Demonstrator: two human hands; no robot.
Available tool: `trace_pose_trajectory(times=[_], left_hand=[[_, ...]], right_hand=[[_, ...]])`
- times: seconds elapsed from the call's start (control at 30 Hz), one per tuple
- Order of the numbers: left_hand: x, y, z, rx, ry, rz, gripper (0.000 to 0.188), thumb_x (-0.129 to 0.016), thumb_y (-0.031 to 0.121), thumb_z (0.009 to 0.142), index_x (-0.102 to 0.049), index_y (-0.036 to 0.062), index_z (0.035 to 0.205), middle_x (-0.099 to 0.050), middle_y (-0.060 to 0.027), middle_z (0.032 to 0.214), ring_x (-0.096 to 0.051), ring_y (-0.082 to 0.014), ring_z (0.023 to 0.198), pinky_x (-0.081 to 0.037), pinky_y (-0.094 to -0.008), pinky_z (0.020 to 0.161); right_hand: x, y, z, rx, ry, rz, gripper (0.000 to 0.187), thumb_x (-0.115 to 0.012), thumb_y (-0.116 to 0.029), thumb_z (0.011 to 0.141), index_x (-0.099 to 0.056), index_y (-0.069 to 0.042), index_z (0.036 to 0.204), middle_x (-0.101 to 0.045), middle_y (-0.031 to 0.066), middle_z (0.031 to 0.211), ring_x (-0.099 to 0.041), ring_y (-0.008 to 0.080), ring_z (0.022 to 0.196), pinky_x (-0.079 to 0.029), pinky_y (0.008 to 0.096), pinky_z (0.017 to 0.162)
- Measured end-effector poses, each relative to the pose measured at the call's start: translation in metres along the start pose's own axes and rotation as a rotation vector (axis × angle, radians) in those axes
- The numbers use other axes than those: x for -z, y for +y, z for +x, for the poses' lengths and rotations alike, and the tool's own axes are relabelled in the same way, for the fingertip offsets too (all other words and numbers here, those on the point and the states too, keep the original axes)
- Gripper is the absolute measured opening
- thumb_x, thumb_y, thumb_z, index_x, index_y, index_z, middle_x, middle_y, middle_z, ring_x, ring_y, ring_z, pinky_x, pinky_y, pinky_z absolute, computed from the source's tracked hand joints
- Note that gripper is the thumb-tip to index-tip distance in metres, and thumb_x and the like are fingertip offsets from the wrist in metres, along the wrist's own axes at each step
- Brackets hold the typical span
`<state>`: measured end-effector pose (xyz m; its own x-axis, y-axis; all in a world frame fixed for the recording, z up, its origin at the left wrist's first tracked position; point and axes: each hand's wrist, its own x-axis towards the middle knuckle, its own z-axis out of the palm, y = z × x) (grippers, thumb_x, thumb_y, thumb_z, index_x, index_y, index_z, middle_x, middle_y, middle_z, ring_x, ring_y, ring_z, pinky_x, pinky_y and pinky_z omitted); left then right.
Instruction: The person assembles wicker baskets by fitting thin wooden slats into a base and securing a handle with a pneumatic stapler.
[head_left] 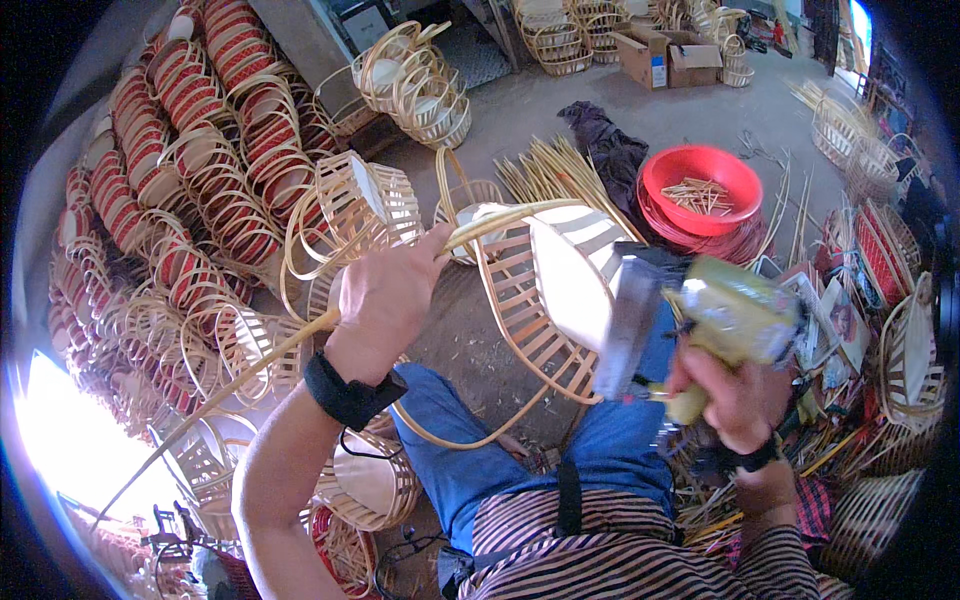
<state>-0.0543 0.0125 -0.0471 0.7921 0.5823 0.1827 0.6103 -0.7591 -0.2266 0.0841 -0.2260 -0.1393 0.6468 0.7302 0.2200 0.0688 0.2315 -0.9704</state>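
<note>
Across my lap lies a bamboo basket [545,320] with slatted sides, a pale flat base and a hooped handle, tilted between my knees. My left hand [390,290] is closed around a long bamboo strip [225,395]. One end of the strip runs along the basket's upper edge; the other trails down to the lower left. In my right hand [725,395] is a yellow-green and grey staple or nail gun [735,310], smeared by motion. It is held just right of the basket, and whether its nose touches the basket cannot be made out.
Stacks of red-banded baskets [215,150] fill the left side. Ahead are a red basin [700,190] of short sticks, a bundle of bamboo strips [565,175] and a dark cloth [605,140]. Loose strips and baskets crowd the right. Cardboard boxes [665,60] stand farther back.
</note>
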Motion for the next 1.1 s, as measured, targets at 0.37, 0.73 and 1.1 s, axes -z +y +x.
trace_pose_trajectory(times=[0.37, 0.73, 1.1], left_hand=[[0.006, 0.014, -0.008, -0.072, 0.091, -0.090, 0.019, -0.043, 0.029, 0.080, -0.050, 0.0144, 0.090, -0.054, -0.0137, 0.061, -0.054, -0.0313, 0.059, -0.041, -0.0410, 0.052], [0.012, 0.014, -0.011, -0.064, 0.075, -0.060, 0.019, -0.042, 0.029, 0.081, -0.046, 0.0114, 0.087, -0.055, -0.0130, 0.060, -0.055, -0.0316, 0.058, -0.041, -0.0413, 0.050], [0.025, -0.036, 0.022, -0.084, -0.020, -0.017, 0.028, -0.043, 0.031, 0.079, -0.049, 0.0124, 0.099, -0.057, -0.0141, 0.074, -0.056, -0.0284, 0.069, -0.044, -0.0374, 0.058]], right_hand=[[-0.082, 0.057, 0.022, -0.122, -0.204, 0.293, 0.017, -0.057, -0.009, 0.074, -0.052, -0.004, 0.089, -0.054, 0.0005, 0.069, -0.050, 0.0069, 0.055, -0.039, 0.0211, 0.046], [-0.087, 0.044, 0.025, -0.171, -0.165, 0.372, 0.025, -0.056, -0.005, 0.073, -0.052, -0.002, 0.097, -0.056, 0.0026, 0.087, -0.054, 0.0102, 0.072, -0.044, 0.0225, 0.058], [-0.019, -0.009, 0.041, -0.138, -0.243, 0.380, 0.019, -0.053, -0.007, 0.075, -0.053, 0.000, 0.092, -0.049, -0.0011, 0.060, -0.042, 0.0043, 0.046, -0.034, 0.0188, 0.041]])
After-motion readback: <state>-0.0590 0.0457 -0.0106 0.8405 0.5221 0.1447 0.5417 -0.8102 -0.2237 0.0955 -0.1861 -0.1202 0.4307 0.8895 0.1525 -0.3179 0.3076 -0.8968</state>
